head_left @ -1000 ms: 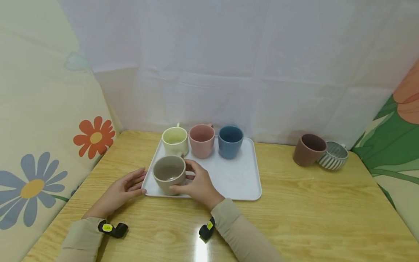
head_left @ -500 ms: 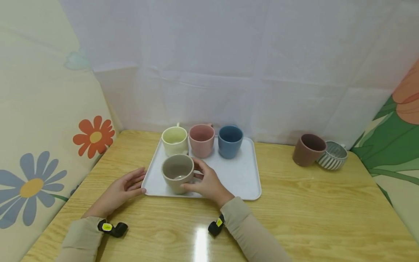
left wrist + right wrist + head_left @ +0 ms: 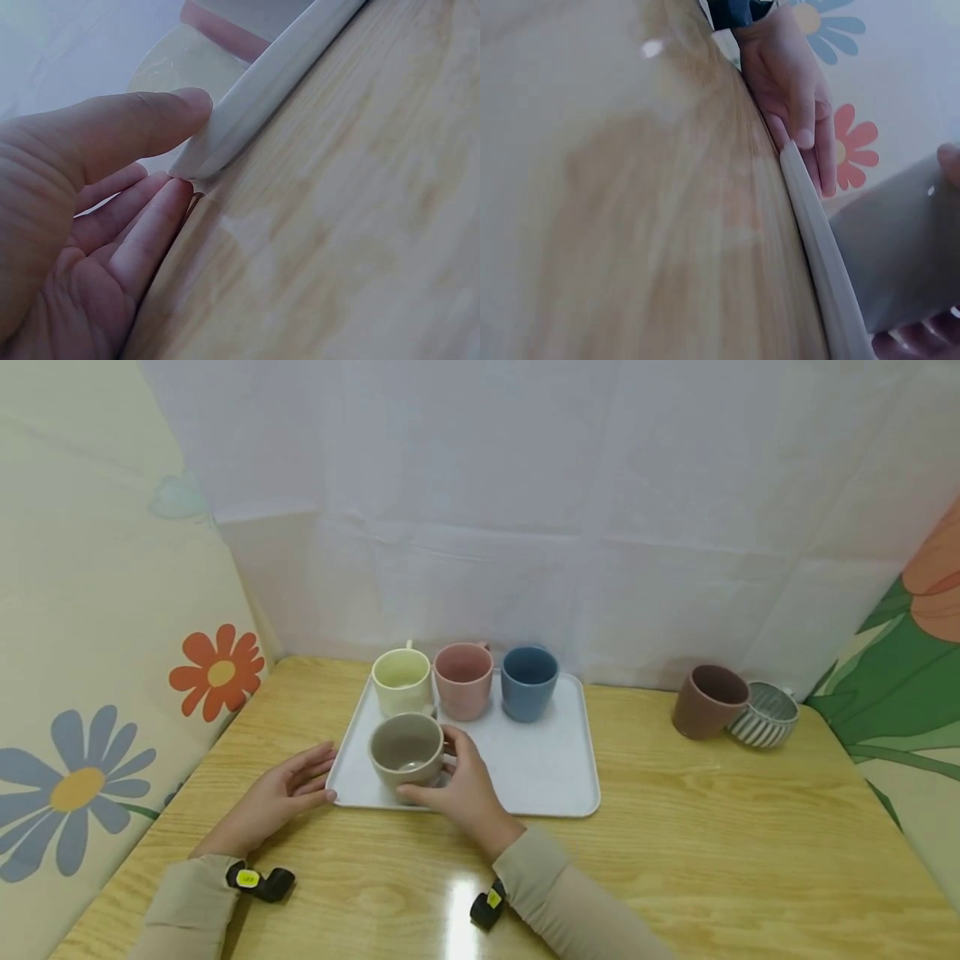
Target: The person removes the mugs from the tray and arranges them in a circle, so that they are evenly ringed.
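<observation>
A beige mug (image 3: 407, 752) stands upright at the front left of the white tray (image 3: 551, 777). My right hand (image 3: 461, 789) grips it at its right side, thumb on the front wall and fingers behind by the handle. In the right wrist view, the mug's wall (image 3: 904, 240) shows close over the tray's rim (image 3: 817, 232). Fairly straight fingers of my left hand (image 3: 281, 793) touch the tray's left front corner; the left wrist view has its thumb (image 3: 142, 127) over the rim (image 3: 255, 97) and its fingertips against the outer side.
Behind the beige mug, a pale yellow mug (image 3: 402, 693), a pink mug (image 3: 463, 689) and a blue mug (image 3: 528, 693) line the tray's back edge. Far right on the wooden table (image 3: 675, 843) are a maroon cup (image 3: 701, 710) and a striped grey cup (image 3: 765, 722). White cloth (image 3: 465, 527) hangs behind.
The beige mug moved a little to the right along the tray with my right hand, then stayed. Since then my right thumb has shifted left across its front. The left hand stayed still.
</observation>
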`<state>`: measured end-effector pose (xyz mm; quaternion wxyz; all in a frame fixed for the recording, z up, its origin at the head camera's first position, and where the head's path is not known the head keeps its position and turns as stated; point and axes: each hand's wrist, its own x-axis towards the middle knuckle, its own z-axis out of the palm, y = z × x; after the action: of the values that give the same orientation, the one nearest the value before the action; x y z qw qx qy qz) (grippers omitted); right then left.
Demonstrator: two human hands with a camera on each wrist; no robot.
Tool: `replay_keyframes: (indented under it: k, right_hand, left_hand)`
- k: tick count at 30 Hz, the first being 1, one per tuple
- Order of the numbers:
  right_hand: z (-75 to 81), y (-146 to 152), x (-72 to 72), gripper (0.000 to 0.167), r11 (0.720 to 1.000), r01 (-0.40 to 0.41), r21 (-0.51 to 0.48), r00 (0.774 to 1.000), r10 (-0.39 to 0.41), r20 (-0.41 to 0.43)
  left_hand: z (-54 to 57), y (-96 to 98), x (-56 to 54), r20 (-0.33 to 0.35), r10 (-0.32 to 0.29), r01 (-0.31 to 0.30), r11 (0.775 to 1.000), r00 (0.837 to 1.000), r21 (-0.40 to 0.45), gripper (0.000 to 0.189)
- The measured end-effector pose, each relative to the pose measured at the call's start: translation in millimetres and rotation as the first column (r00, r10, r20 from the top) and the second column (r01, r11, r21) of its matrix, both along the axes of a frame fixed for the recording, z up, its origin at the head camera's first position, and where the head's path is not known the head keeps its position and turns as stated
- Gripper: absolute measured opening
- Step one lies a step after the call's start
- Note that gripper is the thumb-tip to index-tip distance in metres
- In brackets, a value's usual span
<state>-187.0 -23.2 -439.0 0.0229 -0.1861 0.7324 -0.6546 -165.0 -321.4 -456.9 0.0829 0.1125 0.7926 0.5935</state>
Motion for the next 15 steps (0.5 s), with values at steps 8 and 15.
replay_keyframes:
  k: [8,15]
  right_hand:
    - [0.7,-10.5,5.9,0.089,0.992,0.119,0.051,0.993,-0.118,-0.019]
    - [0.3,-6.2,5.2,0.086,0.994,0.101,0.029,0.995,-0.101,-0.017]
  left_hand:
    - [-2.3,0.3,-1.3,0.011,0.015,-0.015,1.0,1.0,-0.025,0.083]
    - [0.1,0.4,0.2,0.007,0.017,-0.017,0.999,1.0,-0.032,0.082]
